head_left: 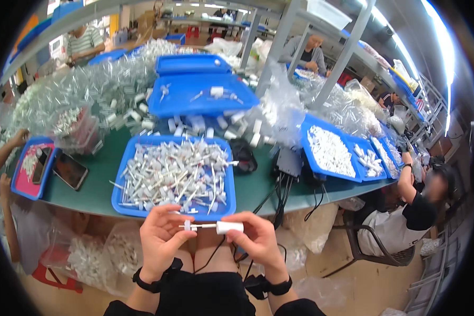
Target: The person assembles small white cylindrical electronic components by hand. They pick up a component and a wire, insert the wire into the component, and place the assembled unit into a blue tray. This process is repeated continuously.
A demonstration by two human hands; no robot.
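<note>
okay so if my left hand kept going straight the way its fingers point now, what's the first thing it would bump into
Most likely the white cap held in your right hand. The left hand points right, along the thin white stem piece it pinches, whose tip faces the cap.

Both hands (210, 234) hold a white applicator (216, 227).

You are viewing a bright, evenly lit scene. The light comes from a ceiling strip lamp (441, 58) at two o'clock, which glares white. Shadows are soft and faint. Straight edges bow toward the black circular rim. Detail softens near the edges; the centre is sharp.
</note>
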